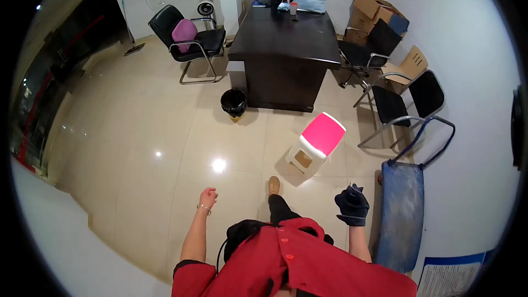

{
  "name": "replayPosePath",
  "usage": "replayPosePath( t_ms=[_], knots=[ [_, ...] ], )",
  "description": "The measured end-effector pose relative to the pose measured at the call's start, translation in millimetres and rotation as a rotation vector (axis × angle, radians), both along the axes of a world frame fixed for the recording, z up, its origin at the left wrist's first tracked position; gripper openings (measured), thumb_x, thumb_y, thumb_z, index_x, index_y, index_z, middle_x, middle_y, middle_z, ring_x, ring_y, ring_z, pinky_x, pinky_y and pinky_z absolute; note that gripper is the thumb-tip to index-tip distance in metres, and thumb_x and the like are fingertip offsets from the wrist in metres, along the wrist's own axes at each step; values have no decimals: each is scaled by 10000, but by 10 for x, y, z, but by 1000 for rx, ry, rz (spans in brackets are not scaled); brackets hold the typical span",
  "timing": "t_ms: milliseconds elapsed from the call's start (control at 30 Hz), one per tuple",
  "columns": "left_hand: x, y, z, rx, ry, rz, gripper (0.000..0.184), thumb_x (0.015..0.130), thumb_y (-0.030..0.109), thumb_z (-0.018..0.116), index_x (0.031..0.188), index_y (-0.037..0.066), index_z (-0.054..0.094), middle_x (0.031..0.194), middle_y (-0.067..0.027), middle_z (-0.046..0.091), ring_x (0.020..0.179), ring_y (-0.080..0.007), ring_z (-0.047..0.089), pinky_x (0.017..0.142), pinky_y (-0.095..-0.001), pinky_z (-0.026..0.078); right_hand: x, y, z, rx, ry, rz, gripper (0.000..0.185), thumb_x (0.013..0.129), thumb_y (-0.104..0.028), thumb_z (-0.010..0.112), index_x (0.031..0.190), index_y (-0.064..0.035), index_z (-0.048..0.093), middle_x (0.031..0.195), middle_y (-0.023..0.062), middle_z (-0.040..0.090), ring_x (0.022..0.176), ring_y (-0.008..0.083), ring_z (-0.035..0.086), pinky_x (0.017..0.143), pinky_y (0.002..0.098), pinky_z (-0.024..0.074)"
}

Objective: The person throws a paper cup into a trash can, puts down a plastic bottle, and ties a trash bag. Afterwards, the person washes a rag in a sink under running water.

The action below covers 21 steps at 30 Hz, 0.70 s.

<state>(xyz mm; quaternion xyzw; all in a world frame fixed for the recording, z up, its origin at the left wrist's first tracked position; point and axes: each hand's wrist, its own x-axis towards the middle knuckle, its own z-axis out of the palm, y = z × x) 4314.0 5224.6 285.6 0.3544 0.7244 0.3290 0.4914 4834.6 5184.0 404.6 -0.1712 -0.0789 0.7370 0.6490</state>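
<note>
My left hand [208, 197] is bare, with a bracelet at the wrist. It hangs over the tiled floor with its fingers loosely bent and apart, holding nothing. A dark blue glove covers my right hand [352, 204], whose fingers are curled. Dark material is bunched at them, too hard to tell from the glove to name. Ahead, between the hands, stands a white stool [308, 155] with a pink top [324, 134]. Neither hand touches it. The blue platform of a cart [402, 214] lies to the right of my right hand.
A dark desk [286, 36] stands ahead, with a lined bin [234, 104] at its left front. A black chair [209, 42] holds a pink cushion [184, 35]. Along the right wall are another black chair [390, 104], a wooden chair [408, 66] and cardboard boxes [366, 11].
</note>
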Motion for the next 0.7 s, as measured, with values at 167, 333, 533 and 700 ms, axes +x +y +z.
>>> replayPosePath(
  t_ms=[167, 333, 533, 700],
  knots=[
    [5, 1192, -288, 56, 17, -166, 214, 761, 119, 459, 958, 50, 509, 701, -54, 550, 585, -129, 517, 495, -251, 449, -47, 1629, -145, -22, -7, -113, 222, 855, -271, 329, 735, -124, 445, 653, 15, 441, 616, 168, 404, 642, 297, 324],
    [-188, 1636, -110, -348, -122, 121, 198, 769, 116, 452, 954, 62, 499, 673, -53, 537, 585, -136, 520, 481, -276, 454, -80, 3274, -477, 25, -249, -38, 134, 830, -172, 372, 808, -88, 474, 763, 21, 487, 725, 154, 449, 681, 259, 365],
    [-891, 2554, -346, -351, -469, 338, 112, 788, 144, 473, 868, 68, 488, 625, -73, 515, 526, -158, 502, 448, -286, 452, -584, 5031, 231, 84, -158, -142, 83, 792, -165, 450, 802, -86, 471, 674, 1, 451, 626, 130, 430, 589, 243, 359],
    [-1547, 4193, -897, -345, -657, 246, 153, 771, 151, 494, 900, 69, 484, 626, -69, 510, 518, -166, 502, 450, -300, 459, -303, 5997, -226, 57, -151, -394, 43, 755, -125, 475, 736, -103, 444, 623, -8, 417, 592, 132, 416, 566, 230, 347]
  ],
)
